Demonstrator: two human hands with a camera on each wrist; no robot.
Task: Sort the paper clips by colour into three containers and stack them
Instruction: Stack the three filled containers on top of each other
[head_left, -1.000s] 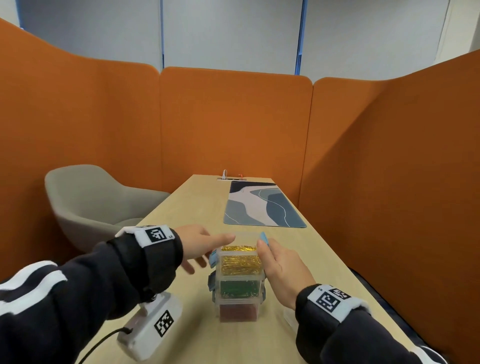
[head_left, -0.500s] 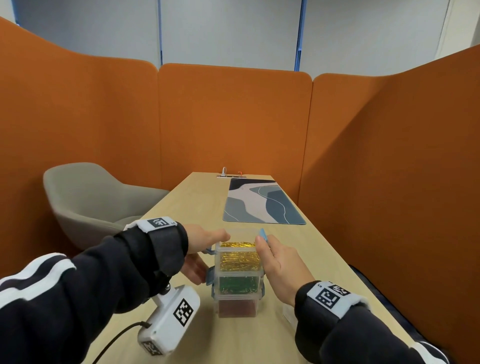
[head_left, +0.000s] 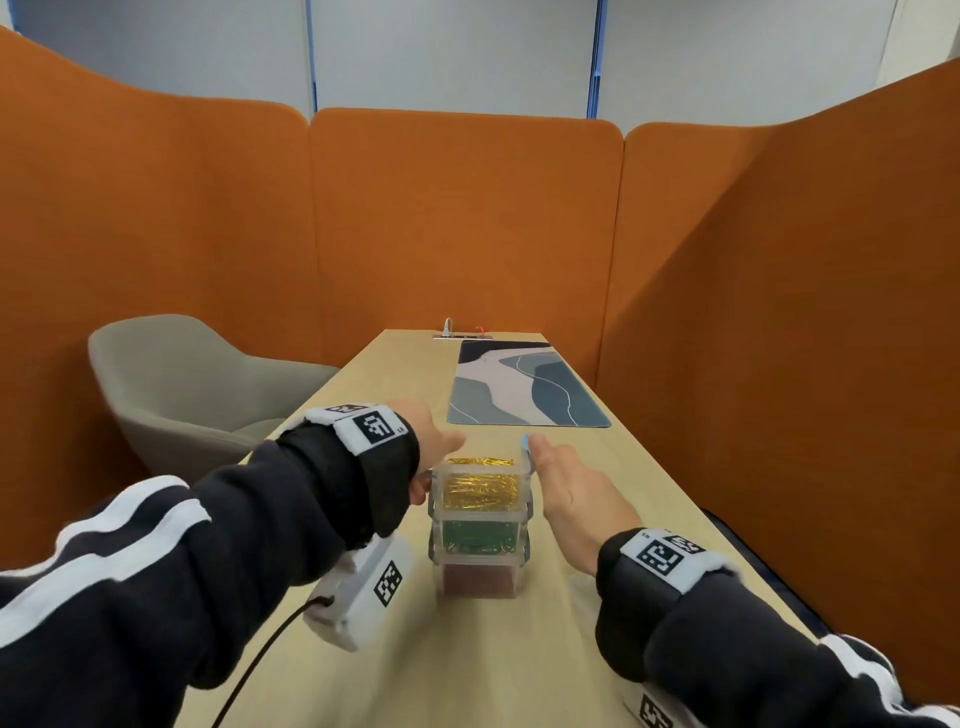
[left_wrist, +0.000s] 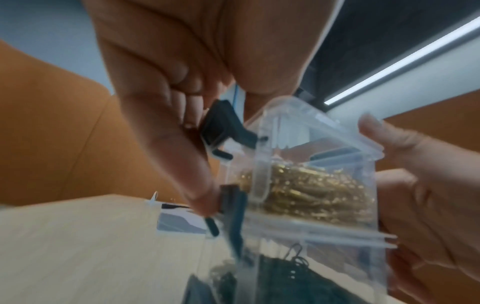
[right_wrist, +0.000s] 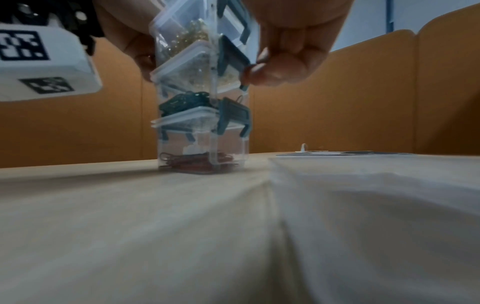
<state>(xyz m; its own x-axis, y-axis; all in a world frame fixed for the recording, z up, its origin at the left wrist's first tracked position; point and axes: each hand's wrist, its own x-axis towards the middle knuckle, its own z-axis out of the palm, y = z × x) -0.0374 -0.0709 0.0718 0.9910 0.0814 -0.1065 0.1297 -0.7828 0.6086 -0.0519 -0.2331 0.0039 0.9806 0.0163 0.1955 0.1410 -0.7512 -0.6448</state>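
Three clear lidded containers stand stacked on the table: gold clips on top, green in the middle, red at the bottom. My left hand grips the gold container's left side, its fingers curled on the dark latch and its thumb over the lid edge. My right hand holds the right side, thumb at the upper corner. Its curled fingertips pinch the lower edge of the right latch. The stack stands upright.
A patterned desk mat lies farther along the table, with a socket strip at the far end. A grey chair stands to the left. Orange partitions enclose the table. A translucent plastic piece lies near my right wrist.
My left hand has come in from above the stack and closed on the left side of the gold container. The right hand has stayed at the right side.
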